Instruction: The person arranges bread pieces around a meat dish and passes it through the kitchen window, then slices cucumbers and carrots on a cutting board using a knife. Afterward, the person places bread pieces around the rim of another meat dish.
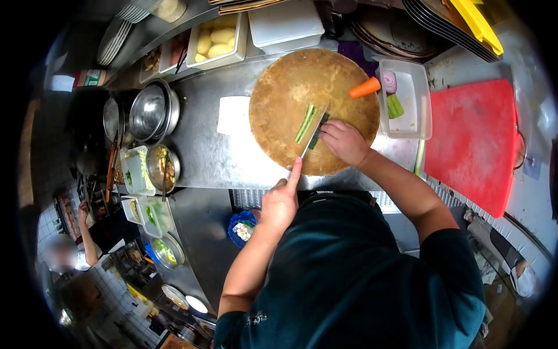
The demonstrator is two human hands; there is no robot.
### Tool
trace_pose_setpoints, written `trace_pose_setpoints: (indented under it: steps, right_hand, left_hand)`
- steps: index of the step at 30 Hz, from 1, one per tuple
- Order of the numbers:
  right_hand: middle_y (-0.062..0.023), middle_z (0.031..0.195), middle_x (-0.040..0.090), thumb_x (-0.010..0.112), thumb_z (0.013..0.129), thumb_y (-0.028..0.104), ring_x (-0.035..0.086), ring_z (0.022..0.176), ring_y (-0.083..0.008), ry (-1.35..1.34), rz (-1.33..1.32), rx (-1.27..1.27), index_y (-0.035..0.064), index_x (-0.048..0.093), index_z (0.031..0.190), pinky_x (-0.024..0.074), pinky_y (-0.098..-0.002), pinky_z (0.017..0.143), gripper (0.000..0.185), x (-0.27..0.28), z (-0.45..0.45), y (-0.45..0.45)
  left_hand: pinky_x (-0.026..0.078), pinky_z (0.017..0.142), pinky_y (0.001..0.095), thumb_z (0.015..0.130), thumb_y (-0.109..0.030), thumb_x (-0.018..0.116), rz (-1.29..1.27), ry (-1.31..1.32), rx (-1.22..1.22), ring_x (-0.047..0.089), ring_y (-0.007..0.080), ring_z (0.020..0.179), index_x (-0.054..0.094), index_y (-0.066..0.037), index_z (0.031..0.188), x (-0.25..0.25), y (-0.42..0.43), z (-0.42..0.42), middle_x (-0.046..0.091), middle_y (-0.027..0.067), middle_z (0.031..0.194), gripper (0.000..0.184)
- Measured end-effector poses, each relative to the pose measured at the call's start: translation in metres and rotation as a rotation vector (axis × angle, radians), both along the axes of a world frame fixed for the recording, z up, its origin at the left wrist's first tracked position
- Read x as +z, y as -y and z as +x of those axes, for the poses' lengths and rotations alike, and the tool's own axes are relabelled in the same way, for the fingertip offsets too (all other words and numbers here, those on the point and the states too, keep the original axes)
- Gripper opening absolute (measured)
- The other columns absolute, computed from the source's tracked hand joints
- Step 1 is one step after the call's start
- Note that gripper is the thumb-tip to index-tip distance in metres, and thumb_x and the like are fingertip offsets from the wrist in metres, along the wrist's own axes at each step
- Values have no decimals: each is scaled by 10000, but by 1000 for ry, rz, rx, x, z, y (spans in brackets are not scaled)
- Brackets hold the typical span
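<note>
On a round wooden chopping board [282, 81], my left hand [280, 203] grips a kitchen knife [315, 129], its index finger stretched along the blade's back. The fingertips of my right hand [344, 141] are bent over and press a dark green piece of cucumber [314, 141] against the board, close beside the blade. To the left of the knife lie light green cucumber strips [304, 124]. A peeled carrot piece [365, 88] rests at the board's upper right edge. The knife's handle is mostly hidden in my left hand.
Right of the board stands a plastic container [407, 125] with a red onion [388, 82] and a green vegetable piece [395, 106]. Beyond is a red cutting board [474, 145]. Metal bowls [148, 110] and a tub of peeled potatoes [221, 43] stand left and behind. Another person [87, 250] is at far left.
</note>
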State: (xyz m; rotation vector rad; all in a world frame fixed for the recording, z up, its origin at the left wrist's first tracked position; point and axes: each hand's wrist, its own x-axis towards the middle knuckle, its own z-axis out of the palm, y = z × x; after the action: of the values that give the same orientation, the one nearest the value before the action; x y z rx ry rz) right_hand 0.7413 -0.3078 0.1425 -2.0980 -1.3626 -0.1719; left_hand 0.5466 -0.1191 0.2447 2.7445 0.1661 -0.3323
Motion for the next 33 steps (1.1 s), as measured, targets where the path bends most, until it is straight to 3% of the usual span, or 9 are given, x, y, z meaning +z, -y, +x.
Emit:
trace_pose_setpoints:
  steps: [10,23,25,29,31,33]
  right_hand:
    - [-90,1142,659,599,897,130,618,1145,-288,12,13,-7,34,692,1114,540,-396,979,254,1,-1,2]
    - [-103,1129,680,637,864,110,632,1111,-295,8,12,6,33,707,1096,549,-403,966,254,-1,0,0]
    - [-110,1128,695,695,861,90,643,1101,-312,17,19,13,35,719,1069,548,-411,976,217,-4,1,0]
    - [-128,1111,691,652,827,24,635,1050,-339,-54,173,-96,37,713,1071,533,-447,941,252,6,-3,6]
    - [-140,1110,683,616,823,36,626,1017,-350,-69,254,-277,44,707,1073,519,-464,923,267,27,-5,19]
    - [-136,1112,677,617,818,35,620,1013,-352,-58,254,-267,50,704,1083,508,-475,903,280,59,5,19]
  left_hand:
    - [584,633,520,894,10,615,-26,51,-28,678,400,637,312,-233,1671,10,-1,-3,638,182,772,869]
    - [589,630,521,905,-28,616,-25,17,-5,688,402,637,263,-238,1684,-2,7,-2,656,182,781,881]
    - [580,634,521,889,-37,644,2,17,11,684,403,646,285,-214,1677,4,8,-3,661,180,786,884]
    - [596,611,485,888,-119,678,50,71,20,686,362,642,340,-167,1653,18,13,-4,639,157,810,838]
    - [595,603,469,875,-139,694,79,85,11,692,345,657,395,-121,1618,17,13,-7,645,152,826,801]
    - [596,602,445,847,-120,689,114,131,-14,695,316,696,504,-65,1540,16,14,-9,650,142,839,719]
